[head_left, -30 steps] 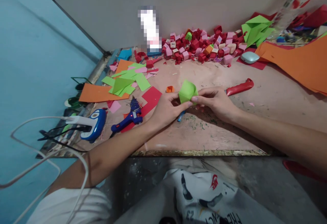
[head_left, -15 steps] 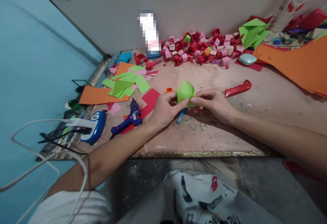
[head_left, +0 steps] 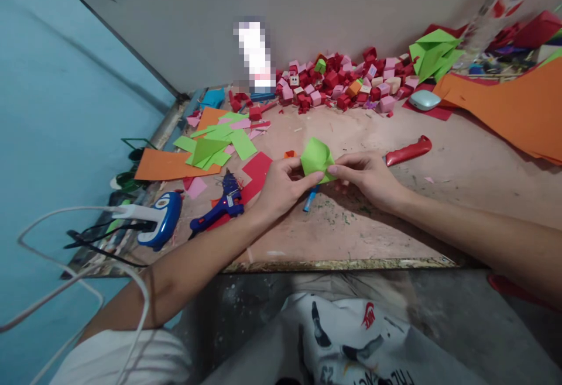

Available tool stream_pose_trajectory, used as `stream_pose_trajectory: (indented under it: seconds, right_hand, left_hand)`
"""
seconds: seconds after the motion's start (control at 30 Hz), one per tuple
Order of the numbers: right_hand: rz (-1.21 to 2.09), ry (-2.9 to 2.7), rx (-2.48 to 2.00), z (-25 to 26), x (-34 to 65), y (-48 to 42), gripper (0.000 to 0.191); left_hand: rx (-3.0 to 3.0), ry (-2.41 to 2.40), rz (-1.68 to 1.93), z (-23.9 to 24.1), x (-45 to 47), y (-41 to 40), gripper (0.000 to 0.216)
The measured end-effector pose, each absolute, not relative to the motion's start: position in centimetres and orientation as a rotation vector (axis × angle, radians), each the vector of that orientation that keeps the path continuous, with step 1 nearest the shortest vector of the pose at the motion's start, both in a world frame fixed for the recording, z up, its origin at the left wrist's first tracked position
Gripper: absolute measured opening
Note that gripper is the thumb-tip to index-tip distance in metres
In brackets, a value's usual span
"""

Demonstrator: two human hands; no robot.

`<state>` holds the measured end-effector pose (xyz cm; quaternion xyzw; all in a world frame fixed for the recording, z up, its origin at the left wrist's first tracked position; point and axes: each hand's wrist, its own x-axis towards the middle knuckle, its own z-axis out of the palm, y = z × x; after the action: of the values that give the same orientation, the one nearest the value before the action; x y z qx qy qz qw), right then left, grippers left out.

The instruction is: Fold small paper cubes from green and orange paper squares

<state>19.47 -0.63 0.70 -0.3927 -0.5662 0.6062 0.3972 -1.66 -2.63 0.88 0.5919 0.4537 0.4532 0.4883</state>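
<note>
Between my two hands, above the middle of the table, is a folded piece of light green paper point(head_left: 315, 155) with its sides bent up into a cup-like shape. My left hand point(head_left: 287, 183) pinches its left and lower edge, thumb in front. From the other side, my right hand point(head_left: 362, 175) grips the lower right corner between thumb and fingers. A blue pen-like item point(head_left: 310, 199) lies below the paper, partly hidden by it. Just behind my left fingers shows a small orange paper piece point(head_left: 290, 154). A red-handled cutter or knife point(head_left: 409, 151) rests beyond my right hand.
A blue glue gun point(head_left: 219, 206), red paper point(head_left: 258, 174) and green paper strips point(head_left: 243, 144) lie to the left. A blue-and-white plug block point(head_left: 163, 221) with cables stands near the left edge. Small folded paper cubes point(head_left: 333, 81) are heaped at the back; large orange sheets point(head_left: 509, 110) lie right.
The green paper has tilted a little in my fingers, so more of its hollow inside shows. Both hands keep their hold in nearly the same place.
</note>
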Motion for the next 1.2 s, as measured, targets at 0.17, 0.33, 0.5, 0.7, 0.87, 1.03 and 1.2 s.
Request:
stream_pose_trajectory:
  seconds: [0.17, 0.33, 0.5, 0.7, 0.87, 1.03, 1.2]
  right_hand:
    - [1.537, -1.44, -0.978, 0.6, 19.4, -0.6, 0.037]
    - [1.533, -1.443, -0.989, 0.6, 19.3, -0.6, 0.039]
    - [1.528, -1.453, -1.0, 0.7, 19.3, -0.7, 0.038]
    - [1.507, -1.469, -1.009, 0.8, 19.3, -0.9, 0.032]
    - [1.471, -1.547, -1.029, 0.8, 19.5, -0.8, 0.033]
    - [1.451, -1.55, -1.113, 0.7, 19.4, -0.8, 0.046]
    - [1.461, -1.492, -1.093, 0.4, 19.2, -1.1, 0.054]
  left_hand:
    - [1.423, 1.128, 1.084, 1.0, -1.6, -2.7, 0.033]
    - [1.413, 1.1, 1.093, 1.1, -1.5, -2.7, 0.034]
    - [1.432, 1.101, 1.104, 0.8, -1.5, -2.6, 0.037]
    - [1.432, 1.062, 1.132, 0.8, -1.4, -2.6, 0.036]
    - [1.407, 1.044, 1.153, 0.6, -1.5, -2.1, 0.042]
    - [1.423, 1.035, 1.105, 0.4, -1.8, -1.6, 0.041]
    - [1.487, 1.114, 1.09, 0.4, -1.7, -1.7, 0.041]
